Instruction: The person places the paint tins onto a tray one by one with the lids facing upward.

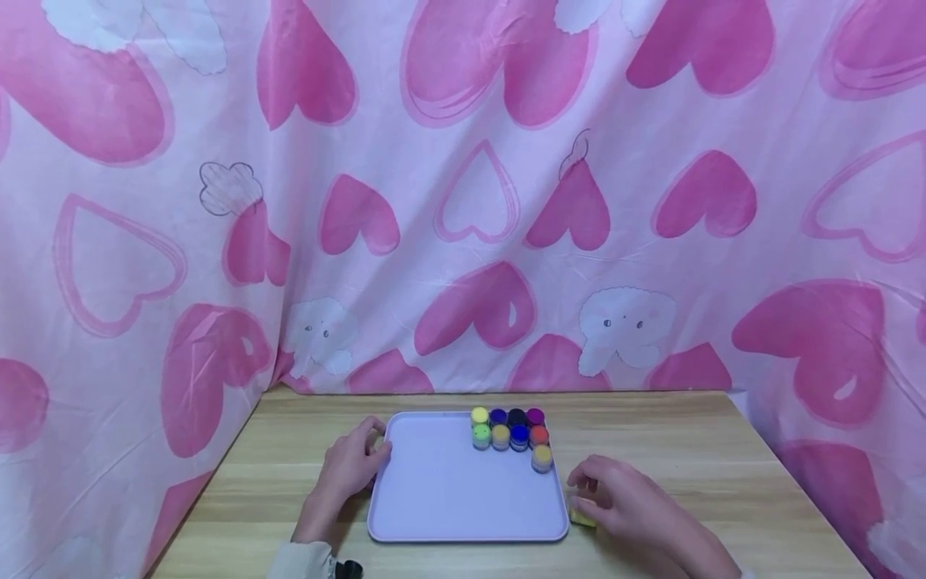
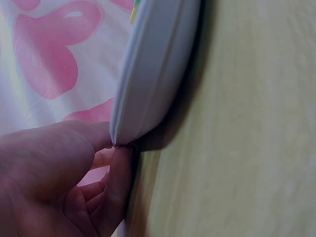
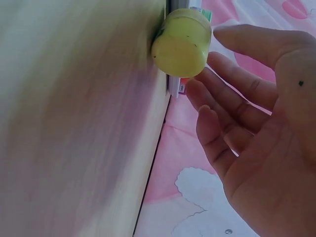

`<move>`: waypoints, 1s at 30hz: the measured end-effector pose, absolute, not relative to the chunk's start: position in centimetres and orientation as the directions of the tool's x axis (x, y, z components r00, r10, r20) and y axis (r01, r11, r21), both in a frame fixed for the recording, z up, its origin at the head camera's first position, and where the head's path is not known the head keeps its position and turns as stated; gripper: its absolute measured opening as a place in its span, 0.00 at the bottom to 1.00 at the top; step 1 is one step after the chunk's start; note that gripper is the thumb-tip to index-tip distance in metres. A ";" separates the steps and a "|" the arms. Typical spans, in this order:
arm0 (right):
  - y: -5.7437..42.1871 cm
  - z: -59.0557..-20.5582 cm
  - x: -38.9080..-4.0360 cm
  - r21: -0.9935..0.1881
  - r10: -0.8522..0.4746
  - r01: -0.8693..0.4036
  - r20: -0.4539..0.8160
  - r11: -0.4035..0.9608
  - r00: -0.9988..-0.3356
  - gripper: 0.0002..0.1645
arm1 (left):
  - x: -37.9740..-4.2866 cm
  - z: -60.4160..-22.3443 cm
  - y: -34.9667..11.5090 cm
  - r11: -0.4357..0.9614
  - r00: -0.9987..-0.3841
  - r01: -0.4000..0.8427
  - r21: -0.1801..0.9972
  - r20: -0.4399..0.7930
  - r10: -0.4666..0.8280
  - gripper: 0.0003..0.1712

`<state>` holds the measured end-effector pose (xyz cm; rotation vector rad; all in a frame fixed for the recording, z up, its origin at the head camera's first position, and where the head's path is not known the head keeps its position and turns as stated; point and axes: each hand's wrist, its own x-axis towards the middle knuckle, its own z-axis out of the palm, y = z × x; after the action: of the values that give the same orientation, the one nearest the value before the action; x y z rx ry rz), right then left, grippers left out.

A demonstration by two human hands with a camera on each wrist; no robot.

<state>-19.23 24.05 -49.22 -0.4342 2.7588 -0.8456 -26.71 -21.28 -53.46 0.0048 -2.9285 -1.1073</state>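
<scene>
My left hand (image 1: pixel 352 464) pinches the left rim of a pale lilac tray (image 1: pixel 434 498); in the left wrist view the thumb and a finger meet at the tray's edge (image 2: pixel 153 69). Several small paint pots (image 1: pixel 500 437) with coloured lids stand grouped in the tray's far right corner. Beside the right rim, a yellow paint pot (image 3: pixel 182 44) is on the table, outside the tray. My right hand (image 1: pixel 622 494) hovers around this pot, thumb and fingers spread apart. In the right wrist view its fingertips are close to the pot, and contact is hard to tell.
A wood-grain table (image 1: pixel 694 450) carries the tray. Pink curtains (image 1: pixel 463 201) with hearts hang behind it and along both sides. A dark object (image 1: pixel 350 569) shows by the left sleeve (image 1: pixel 300 561).
</scene>
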 end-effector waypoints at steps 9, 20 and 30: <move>24.4 -49.7 -17.9 -0.595 -0.333 -0.171 -0.174 0.785 -0.927 0.20 | -26.6 -53.5 -21.3 0.754 -1.000 -0.002 0.657 0.011 -0.011 0.14; 24.2 -49.6 -18.2 -0.459 -0.327 -0.267 -0.055 0.847 -0.943 0.11 | -26.6 -53.7 -21.3 0.753 -1.000 0.009 0.658 0.020 -0.006 0.15; 23.8 -50.0 -18.7 -0.327 -0.326 -0.317 0.029 0.890 -0.945 0.19 | -26.6 -53.4 -21.3 0.762 -0.999 0.022 0.647 0.033 0.000 0.15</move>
<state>-18.74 23.84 -49.95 -0.5153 3.0281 -0.5176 -26.60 -21.33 -53.43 -0.0179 -2.9196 -1.0723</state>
